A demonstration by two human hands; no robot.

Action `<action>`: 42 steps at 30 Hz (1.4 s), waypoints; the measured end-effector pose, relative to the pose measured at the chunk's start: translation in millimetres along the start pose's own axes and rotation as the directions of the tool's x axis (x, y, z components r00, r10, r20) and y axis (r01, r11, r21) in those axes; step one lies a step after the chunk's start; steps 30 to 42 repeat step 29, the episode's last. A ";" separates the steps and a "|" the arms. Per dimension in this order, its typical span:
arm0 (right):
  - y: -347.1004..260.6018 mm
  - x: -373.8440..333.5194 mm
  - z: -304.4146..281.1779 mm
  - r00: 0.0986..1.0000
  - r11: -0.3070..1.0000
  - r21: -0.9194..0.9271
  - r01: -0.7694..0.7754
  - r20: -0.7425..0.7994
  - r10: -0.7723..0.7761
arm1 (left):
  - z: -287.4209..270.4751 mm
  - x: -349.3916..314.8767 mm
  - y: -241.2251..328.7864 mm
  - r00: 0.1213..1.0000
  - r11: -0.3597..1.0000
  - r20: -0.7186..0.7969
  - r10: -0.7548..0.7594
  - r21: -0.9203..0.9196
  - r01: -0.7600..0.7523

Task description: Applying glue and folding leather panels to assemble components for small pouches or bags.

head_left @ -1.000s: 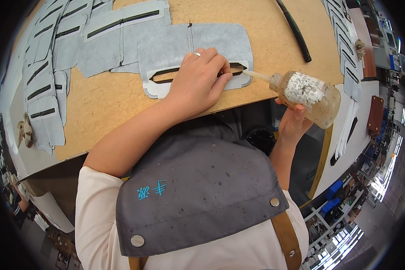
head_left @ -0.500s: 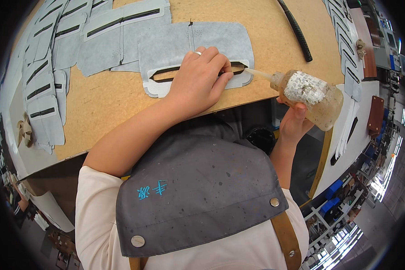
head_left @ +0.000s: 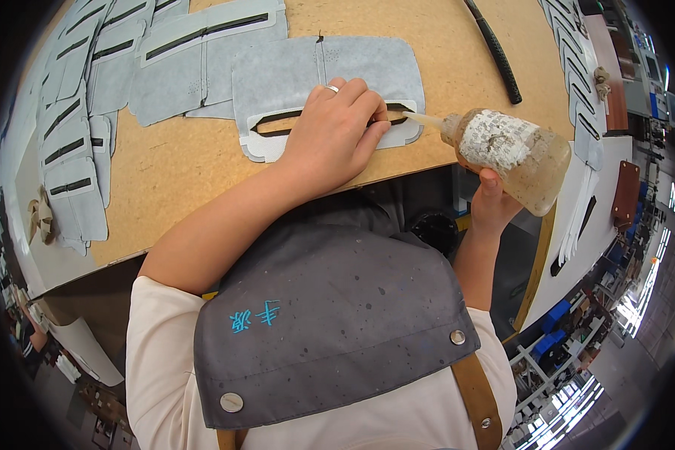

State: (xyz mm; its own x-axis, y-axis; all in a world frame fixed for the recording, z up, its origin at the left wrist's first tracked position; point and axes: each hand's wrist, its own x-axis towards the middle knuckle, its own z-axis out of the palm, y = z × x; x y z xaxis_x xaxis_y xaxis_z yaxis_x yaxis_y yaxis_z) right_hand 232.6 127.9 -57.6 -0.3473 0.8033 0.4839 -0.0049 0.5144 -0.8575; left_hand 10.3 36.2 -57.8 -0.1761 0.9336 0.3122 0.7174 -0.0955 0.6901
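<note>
A grey fabric-like panel [head_left: 367, 64] lies flat near the table's front edge, with a long slot edged in black across a white strip [head_left: 265, 152]. My left hand [head_left: 328, 139] rests over the slot, its fingers curled and the thumb and index finger closed at the slot's edge; the fingertips are partly hidden. In my right hand [head_left: 493, 204] is a tilted, stained squeeze bottle [head_left: 544, 161] with a worn white label. The bottle's thin pale nozzle [head_left: 425, 118] points left, its tip at the right end of the slot.
Overlapping grey panels [head_left: 165, 82] with black-edged slots cover the table's left side. A black rod-like handle [head_left: 499, 56] lies at the back right. More slotted pieces [head_left: 577, 82] are stacked on a surface to the right. The wooden tabletop [head_left: 161, 187] ends just before my body.
The nozzle tip has shifted slightly left along the slot's right end. The bottle has tilted a little and moved left in my right hand. My left hand stays nearly still.
</note>
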 end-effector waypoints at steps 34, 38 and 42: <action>-9.1 10.2 -2.4 0.980 0.979 0.140 -0.149 -0.115 0.165 | -0.5 0.4 0.7 1.000 1.000 -0.002 0.002 0.009 -0.002; -9.1 10.2 -2.4 0.980 0.979 0.140 -0.149 -0.115 0.165 | -0.5 0.4 0.7 1.000 1.000 -0.002 0.002 0.009 -0.002; -9.1 10.2 -2.4 0.980 0.979 0.140 -0.149 -0.115 0.165 | -0.5 0.4 0.7 1.000 1.000 -0.002 0.002 0.009 -0.002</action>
